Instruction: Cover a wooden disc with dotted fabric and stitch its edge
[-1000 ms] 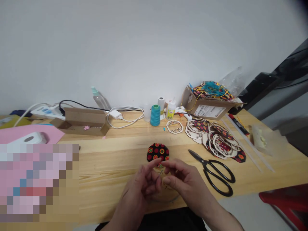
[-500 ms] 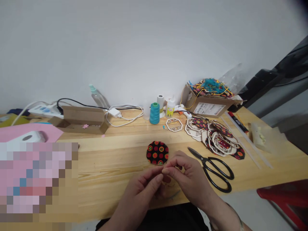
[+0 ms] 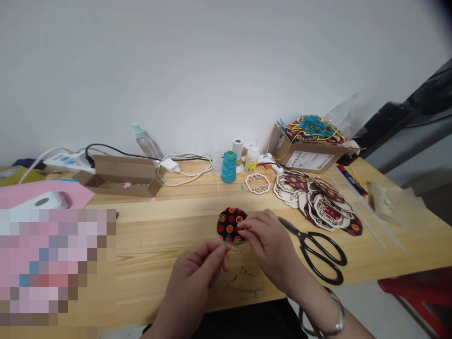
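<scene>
One round fabric disc [image 3: 231, 226], black with red, green and yellow medallions, lies flat on the pine table [image 3: 151, 292], in front of the person and just left of the scissors; two hands work at it; the right hand [image 3: 268, 245] has its fingers closed narrowly on the disc's right edge; the left hand [image 3: 192, 282] sits just below the disc, its fingertips [image 3: 221, 250] drawn narrowly together, and whether they pinch a fine thread is too small to tell; a few dark thread scraps [image 3: 243, 270] lie near the hands; one pair of black-handled scissors [image 3: 318, 256] lies just right of the right hand; one loose wooden fretwork frame [image 3: 257, 183] lies beyond the disc, beside a single heap of wooden frames and patterned fabric [image 3: 323, 202], too overlapped to count; behind stand one teal thread cone [image 3: 229, 167], one white thread spool [image 3: 238, 153], one glue bottle [image 3: 252, 160], one hot glue gun [image 3: 271, 165] and one cardboard box [image 3: 307, 157] of fabric scraps; one bracelet [image 3: 335, 320] circles the right wrist.
</scene>
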Demonstrator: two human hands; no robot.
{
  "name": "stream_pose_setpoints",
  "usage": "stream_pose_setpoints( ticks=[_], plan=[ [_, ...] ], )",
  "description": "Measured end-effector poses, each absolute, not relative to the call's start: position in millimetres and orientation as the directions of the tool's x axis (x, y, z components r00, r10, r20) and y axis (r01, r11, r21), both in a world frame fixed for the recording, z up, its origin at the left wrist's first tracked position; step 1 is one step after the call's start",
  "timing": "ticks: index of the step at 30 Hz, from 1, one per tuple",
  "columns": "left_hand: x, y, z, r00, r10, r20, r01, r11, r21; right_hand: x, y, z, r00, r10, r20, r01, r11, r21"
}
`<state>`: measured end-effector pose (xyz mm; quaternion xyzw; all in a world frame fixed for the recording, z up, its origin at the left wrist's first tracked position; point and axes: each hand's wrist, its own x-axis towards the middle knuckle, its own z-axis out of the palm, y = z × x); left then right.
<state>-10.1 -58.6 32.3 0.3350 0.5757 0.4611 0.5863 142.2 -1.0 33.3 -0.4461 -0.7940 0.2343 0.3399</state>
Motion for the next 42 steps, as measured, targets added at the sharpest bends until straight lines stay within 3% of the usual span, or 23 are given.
stream_pose_setpoints(
  ticks=[2, 5, 12, 17, 20, 23, 25, 29, 35, 42],
  plan=[
    [-12.3, -56.7, 30.4, -0.128, 0.911, -0.392, -0.33, 0.333, 0.883, 137.6, 5.3, 27.2, -0.487, 0.81, 0.326, 0.617, 0.583, -0.528],
    [-14.0, -53.8, 31.0, -0.157, 0.893, -0.421, -0.497, 0.297, 0.815, 129.7, 12.1, 20.0, -0.595, 0.756, 0.272, 0.638, 0.65, -0.412],
    [-15.3, -55.6, 32.0, -0.152, 0.881, -0.447, -0.557, 0.298, 0.775, 122.1, 22.9, 14.3, -0.698, 0.687, 0.204, 0.611, 0.719, -0.331],
    [-15.0, -57.9, 28.6, -0.115, 0.883, -0.456, -0.562, 0.32, 0.763, 122.2, 26.7, 15.5, -0.708, 0.674, 0.21, 0.554, 0.715, -0.428],
    [-13.7, -59.0, 27.4, -0.098, 0.878, -0.468, -0.565, 0.338, 0.753, 120.1, 35.7, 28.5, -0.69, 0.685, 0.234, 0.461, 0.665, -0.588],
    [-11.9, -60.0, 25.9, -0.07, 0.867, -0.494, -0.585, 0.366, 0.724, 114.5, 56.8, 50.9, -0.614, 0.751, 0.243, 0.304, 0.51, -0.805],
    [-10.8, -60.1, 25.0, -0.042, 0.855, -0.516, -0.6, 0.392, 0.697, 109.2, 75.8, 69.9, -0.575, 0.787, 0.225, 0.236, 0.422, -0.875],
    [-10.1, -59.6, 23.3, 0.012, 0.856, -0.517, -0.599, 0.42, 0.681, 99.7, 112.6, 115.9, -0.557, 0.789, 0.261, 0.118, 0.386, -0.915],
    [-14.1, -58.1, 11.3, -0.025, 0.849, -0.527, -0.58, 0.417, 0.699, 100.4, 145.1, 185.2, -0.324, 0.817, 0.477, -0.158, 0.451, -0.879],
    [-17.4, -59.9, 7.6, -0.088, 0.831, -0.549, -0.538, 0.424, 0.728, 127.6, 144.8, 272.5, -0.076, 0.799, 0.596, -0.118, 0.586, -0.801]
  ],
)
